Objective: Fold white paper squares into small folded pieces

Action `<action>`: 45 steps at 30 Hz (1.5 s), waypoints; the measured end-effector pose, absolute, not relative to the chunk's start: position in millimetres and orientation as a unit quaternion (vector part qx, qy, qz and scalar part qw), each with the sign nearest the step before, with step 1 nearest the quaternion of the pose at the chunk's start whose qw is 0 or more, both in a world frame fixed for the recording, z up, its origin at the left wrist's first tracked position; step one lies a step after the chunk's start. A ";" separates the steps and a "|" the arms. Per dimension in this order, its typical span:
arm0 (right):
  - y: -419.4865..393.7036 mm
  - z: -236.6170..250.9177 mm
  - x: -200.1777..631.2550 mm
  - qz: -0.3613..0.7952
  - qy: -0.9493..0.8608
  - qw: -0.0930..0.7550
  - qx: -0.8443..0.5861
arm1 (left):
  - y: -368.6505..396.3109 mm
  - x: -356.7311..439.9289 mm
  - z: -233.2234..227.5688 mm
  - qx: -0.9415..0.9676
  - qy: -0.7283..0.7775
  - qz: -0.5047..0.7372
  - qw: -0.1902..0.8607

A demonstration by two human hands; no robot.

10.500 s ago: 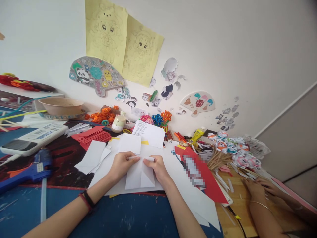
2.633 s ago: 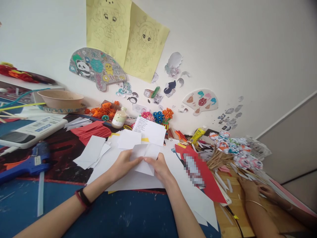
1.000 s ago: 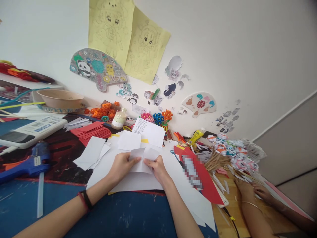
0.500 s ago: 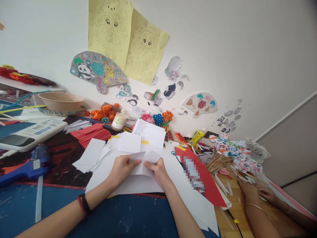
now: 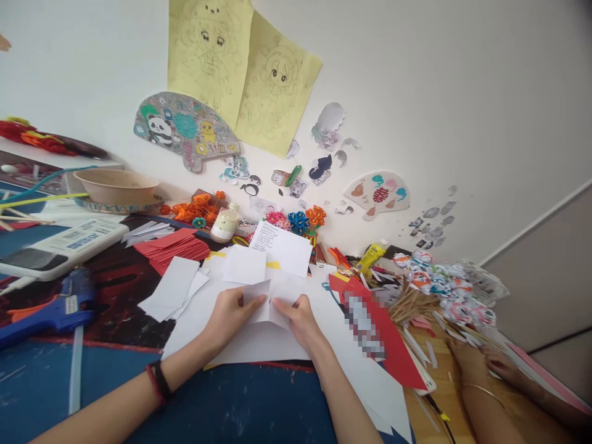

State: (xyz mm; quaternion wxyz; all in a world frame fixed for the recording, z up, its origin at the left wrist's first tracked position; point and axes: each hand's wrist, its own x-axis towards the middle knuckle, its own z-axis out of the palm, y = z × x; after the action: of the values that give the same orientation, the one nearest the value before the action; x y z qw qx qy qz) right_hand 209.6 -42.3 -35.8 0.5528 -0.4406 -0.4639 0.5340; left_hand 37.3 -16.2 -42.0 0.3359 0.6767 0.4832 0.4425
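A white wall hung with yellow drawings [image 5: 240,68] and paper cut-outs backs a cluttered blue craft table [image 5: 222,407]. Near the table's middle, the left hand [image 5: 230,314] and right hand [image 5: 300,317] pinch a folded white paper piece [image 5: 263,302] between fingertips and thumbs — both hands closed on it, holding it just above a large white sheet [image 5: 259,345]. Loose white squares [image 5: 173,287] lie just to the left, beside a stack of red paper [image 5: 173,250]. At far left a tan bowl [image 5: 115,185] sits by the wall; its contents cannot be made out. A small bottle [image 5: 224,225] holds a pale liquid. A blue glue gun [image 5: 46,308] lies at the left edge — another person's hand [image 5: 467,361] rests at the right, near patterned paper flowers on sticks [image 5: 439,287].
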 end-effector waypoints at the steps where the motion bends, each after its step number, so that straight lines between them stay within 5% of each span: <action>1: -43.1 -33.5 210.3 0.540 -0.478 0.538 -0.437 | -17.0 36.7 -40.3 0.681 0.469 0.445 0.343; 16: -46.3 -29.0 218.9 0.553 -0.513 0.491 -0.437 | -18.3 35.6 -31.7 0.653 0.410 0.443 0.457; 45: -46.0 -28.5 219.5 0.547 -0.509 0.485 -0.456 | -23.4 36.0 -27.3 0.609 0.425 0.481 0.466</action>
State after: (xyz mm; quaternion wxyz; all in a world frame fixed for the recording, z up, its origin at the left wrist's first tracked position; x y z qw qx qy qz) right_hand 219.5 -46.0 -28.5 0.4845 -0.4557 -0.5087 0.5466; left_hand 36.0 -23.4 -27.3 0.4661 0.6087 0.4250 0.4813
